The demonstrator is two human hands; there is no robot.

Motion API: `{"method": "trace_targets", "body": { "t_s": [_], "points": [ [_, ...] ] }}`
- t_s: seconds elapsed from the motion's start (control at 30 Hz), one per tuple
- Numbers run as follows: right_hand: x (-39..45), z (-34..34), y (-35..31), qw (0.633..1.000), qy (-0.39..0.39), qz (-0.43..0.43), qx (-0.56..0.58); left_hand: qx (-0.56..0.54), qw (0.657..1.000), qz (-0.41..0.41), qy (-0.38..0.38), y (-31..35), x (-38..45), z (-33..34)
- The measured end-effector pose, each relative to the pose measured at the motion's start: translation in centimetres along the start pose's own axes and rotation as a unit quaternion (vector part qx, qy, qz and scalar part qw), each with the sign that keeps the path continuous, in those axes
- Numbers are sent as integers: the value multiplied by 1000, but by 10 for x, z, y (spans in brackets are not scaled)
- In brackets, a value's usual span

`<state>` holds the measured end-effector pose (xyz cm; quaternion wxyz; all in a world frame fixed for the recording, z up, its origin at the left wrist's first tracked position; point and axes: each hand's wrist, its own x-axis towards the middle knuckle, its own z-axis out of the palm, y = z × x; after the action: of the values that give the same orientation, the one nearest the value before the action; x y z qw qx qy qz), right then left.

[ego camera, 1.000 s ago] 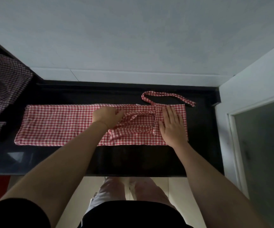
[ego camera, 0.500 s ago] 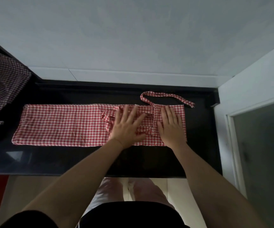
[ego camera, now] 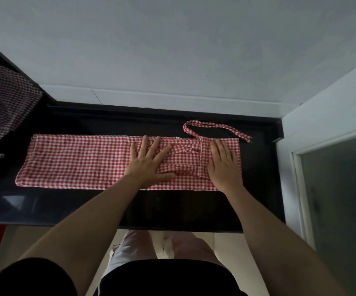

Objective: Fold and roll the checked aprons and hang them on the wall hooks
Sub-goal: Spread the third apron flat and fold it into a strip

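My left hand [ego camera: 149, 162] has shifted slightly left, fingers spread flat on the bunched straps. My right hand [ego camera: 223, 162] lies flat, fingers together. The red checked apron [ego camera: 76, 161] lies folded lengthwise on the black table [ego camera: 172, 206]; a dark checked apron [ego camera: 4, 107] sits at left.

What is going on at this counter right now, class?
A person is folding a red checked apron laid out as a long strip on a black counter. Both hands lie flat on its right part: the left hand over the gathered straps, the right hand near the end. One strap loops loose beyond the top edge. Darker checked aprons sit at the left. Nothing is rolled yet.
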<state>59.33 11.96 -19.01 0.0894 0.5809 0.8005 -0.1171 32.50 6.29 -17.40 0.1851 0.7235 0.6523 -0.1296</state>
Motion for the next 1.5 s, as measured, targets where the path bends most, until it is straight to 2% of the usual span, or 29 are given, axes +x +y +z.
{"method": "trace_targets", "body": {
  "t_s": [0.07,0.17,0.27,0.37,0.43,0.53,0.6,0.63,0.7,0.77,0.83,0.87,0.93,0.97,1.0,1.1,1.17,1.2,1.23,1.27,1.3,1.33,1.37,1.4,1.47,1.5],
  "points": [
    [3,-11,-13,999,14,29,14,-38,999,5,7,0,-3,-5],
    [7,-29,-52,991,114,40,53,-112,992,2,62,-9,-12,-16],
    [14,-35,-115,984,165,-40,61,-126,986,-31,100,-35,-28,-18],
    [20,-33,-195,979,145,-122,75,-120,977,-140,110,-85,-51,-13],
    [20,-26,-252,976,111,-166,87,-157,946,-253,128,-133,-71,-9],
    [19,-12,-316,974,67,-201,76,-236,867,-419,131,-195,-95,-1],
    [19,-4,-338,979,19,-198,48,-269,832,-472,117,-223,-108,3],
    [19,-1,-340,982,-7,-187,31,-276,828,-474,117,-230,-113,3],
    [20,2,-343,985,-38,-166,7,-308,824,-458,129,-244,-120,3],
    [21,-3,-340,988,-47,-146,2,-386,793,-456,121,-257,-124,-6],
    [22,-10,-341,991,-56,-123,12,-454,761,-459,66,-272,-123,-14],
    [24,-13,-342,991,-63,-116,14,-496,737,-458,38,-279,-120,-17],
    [25,-19,-347,991,-78,-106,12,-626,647,-435,-9,-294,-117,-18],
    [26,-21,-349,991,-89,-99,13,-669,614,-418,-33,-298,-117,-16],
    [27,-23,-353,991,-99,-87,16,-686,607,-399,-47,-303,-116,-15],
    [28,-34,-368,993,-93,-60,40,-692,634,-338,-59,-308,-119,-22],
    [28,-49,-385,987,-63,-20,144,-711,641,-283,-55,-304,-124,-38],
    [27,-61,-395,963,-87,26,254,-723,641,-253,-52,-300,-125,-46],
    [27,-72,-405,909,-143,76,384,-737,638,-218,-48,-294,-127,-56],
    [28,-83,-414,836,-203,117,495,-740,646,-183,-45,-288,-128,-65],
    [28,-93,-418,783,-240,136,558,-732,663,-148,-49,-281,-130,-74],
    [30,-101,-420,755,-256,138,588,-717,685,-118,-62,-276,-130,-83],
    [30,-107,-418,746,-260,135,597,-705,699,-87,-81,-268,-132,-93],
    [30,-111,-416,756,-253,138,588,-700,704,-68,-100,-262,-132,-99],
    [27,-117,-406,790,-219,157,551,-716,687,-61,-107,-248,-131,-109],
    [27,-118,-396,791,-201,169,553,-733,671,-71,-90,-240,-127,-113]
  ]
}}
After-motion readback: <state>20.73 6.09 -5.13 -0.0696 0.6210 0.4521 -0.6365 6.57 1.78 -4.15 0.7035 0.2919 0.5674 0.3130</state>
